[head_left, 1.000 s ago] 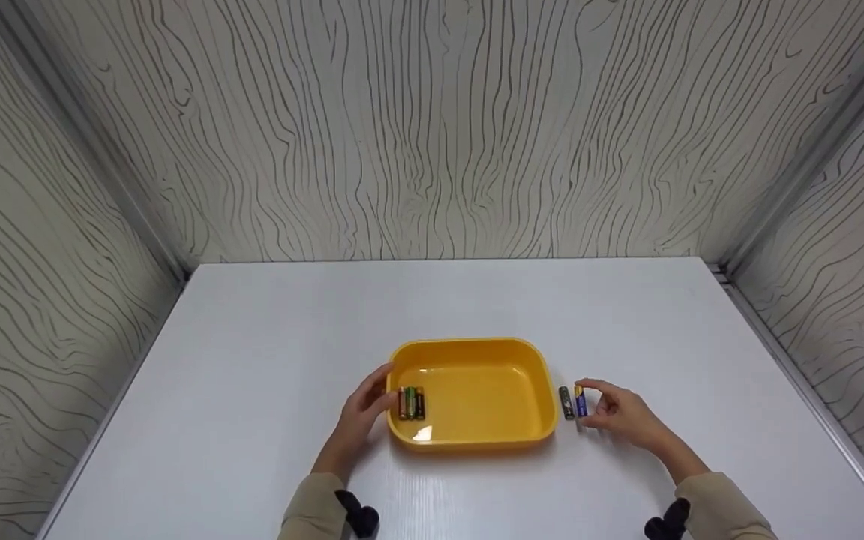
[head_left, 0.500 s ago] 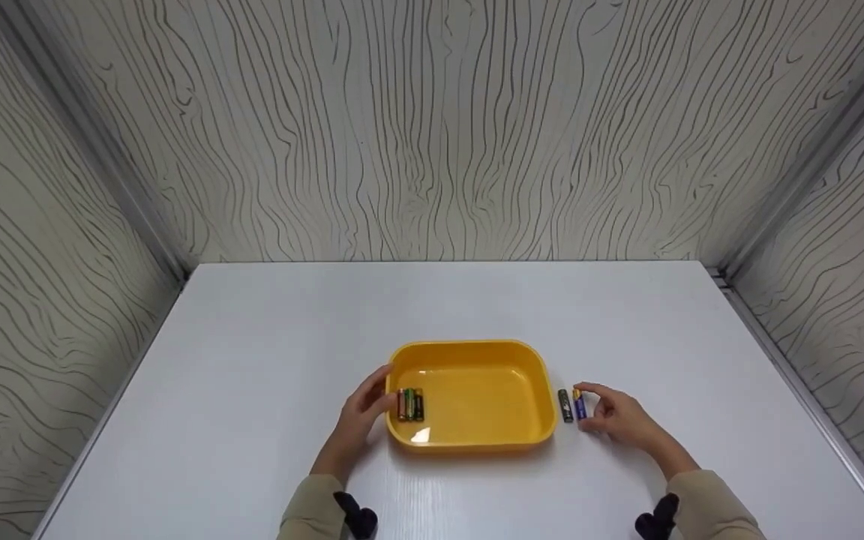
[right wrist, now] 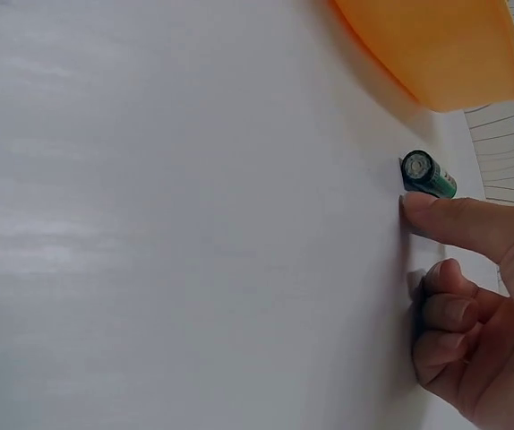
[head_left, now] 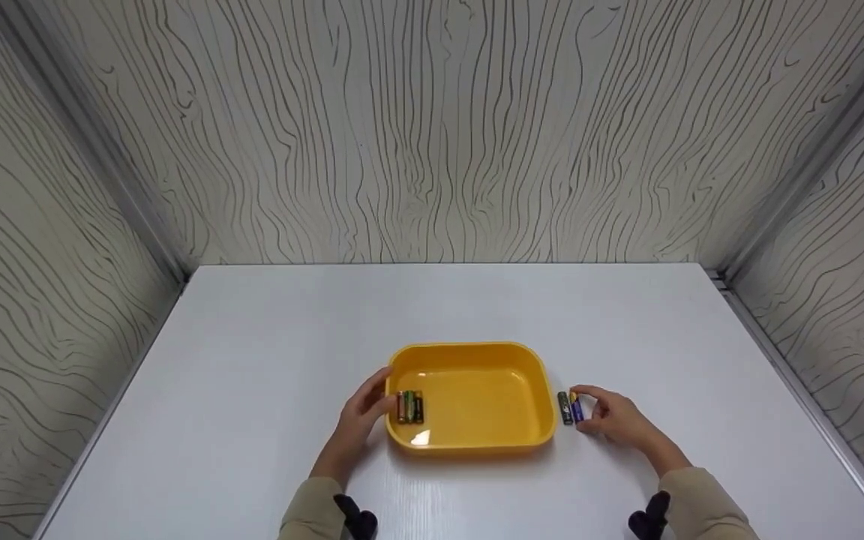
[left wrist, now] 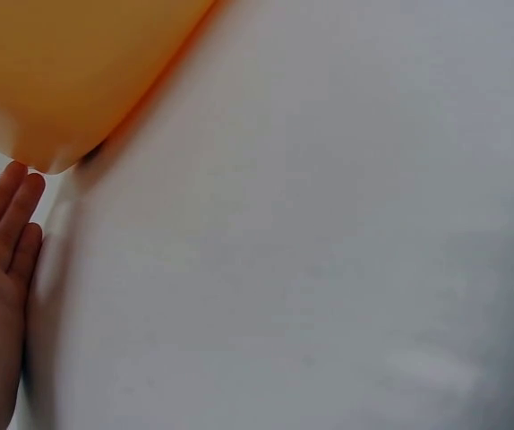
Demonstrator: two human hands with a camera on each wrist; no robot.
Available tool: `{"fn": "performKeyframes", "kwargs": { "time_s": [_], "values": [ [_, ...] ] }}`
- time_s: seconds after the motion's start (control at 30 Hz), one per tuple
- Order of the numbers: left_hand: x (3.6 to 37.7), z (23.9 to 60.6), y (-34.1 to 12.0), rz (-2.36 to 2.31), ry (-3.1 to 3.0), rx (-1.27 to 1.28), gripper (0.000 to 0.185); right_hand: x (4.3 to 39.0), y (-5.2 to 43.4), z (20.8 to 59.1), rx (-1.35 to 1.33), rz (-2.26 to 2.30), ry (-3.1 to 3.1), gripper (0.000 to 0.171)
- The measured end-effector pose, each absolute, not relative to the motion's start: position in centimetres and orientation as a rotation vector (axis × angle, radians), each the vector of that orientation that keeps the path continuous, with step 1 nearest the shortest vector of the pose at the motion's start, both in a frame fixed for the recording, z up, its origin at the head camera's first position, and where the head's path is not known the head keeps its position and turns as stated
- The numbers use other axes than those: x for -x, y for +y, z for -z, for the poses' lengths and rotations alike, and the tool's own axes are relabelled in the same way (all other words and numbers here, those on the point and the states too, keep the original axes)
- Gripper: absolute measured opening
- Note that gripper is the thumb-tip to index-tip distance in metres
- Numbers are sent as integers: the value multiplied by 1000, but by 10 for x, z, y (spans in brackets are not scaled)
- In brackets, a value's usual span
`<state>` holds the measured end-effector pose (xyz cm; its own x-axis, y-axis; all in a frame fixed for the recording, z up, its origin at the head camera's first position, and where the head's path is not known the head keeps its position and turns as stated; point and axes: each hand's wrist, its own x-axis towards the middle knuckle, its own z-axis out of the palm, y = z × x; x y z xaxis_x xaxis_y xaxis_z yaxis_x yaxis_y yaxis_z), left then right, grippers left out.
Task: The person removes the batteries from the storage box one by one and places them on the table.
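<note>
In the head view my left hand (head_left: pixel 360 412) rests against the left side of a yellow plastic tray (head_left: pixel 477 444), its thumb at the rim. The left wrist view shows straight fingers (left wrist: pixel 11 210) by the tray's outer wall. Three batteries, a reddish one (head_left: pixel 401 406), a green one (head_left: pixel 409 406) and a dark one (head_left: pixel 418 409), lie side by side inside the tray's left end. Right of the tray, my right hand (head_left: pixel 616 418) pinches a blue-and-yellow battery (head_left: pixel 578 409) endwise between thumb and index finger. A dark green battery (head_left: pixel 565 408) lies close beside it on the table.
The white tabletop (head_left: pixel 267 337) extends around the tray. Wood-patterned panels (head_left: pixel 432 135) stand at the back and both sides. Dark wrist mounts (head_left: pixel 649 516) sit at both beige sleeves (head_left: pixel 706 506).
My right hand has shifted slightly left, bringing the blue-and-yellow battery closer to the dark green one. My left hand stays at the tray.
</note>
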<state>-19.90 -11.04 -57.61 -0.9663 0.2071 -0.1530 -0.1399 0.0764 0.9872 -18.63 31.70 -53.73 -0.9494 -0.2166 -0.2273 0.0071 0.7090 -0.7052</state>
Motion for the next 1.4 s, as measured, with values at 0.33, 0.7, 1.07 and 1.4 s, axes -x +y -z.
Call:
{"fn": "performKeyframes", "kwargs": {
  "time_s": [0.33,0.7,1.07,1.4],
  "values": [
    [200,577,-111,-1952,2192,-159,55,187,316,537,174,1061,2620,64],
    [200,579,-110,-1950,2170,-115,54,186,316,534,135,1084,2610,69],
    [202,577,-108,-1955,2170,-132,56,186,303,511,198,1156,2758,47],
    [199,575,-110,-1969,2163,-146,55,188,268,490,392,1256,2737,40]
  ]
}}
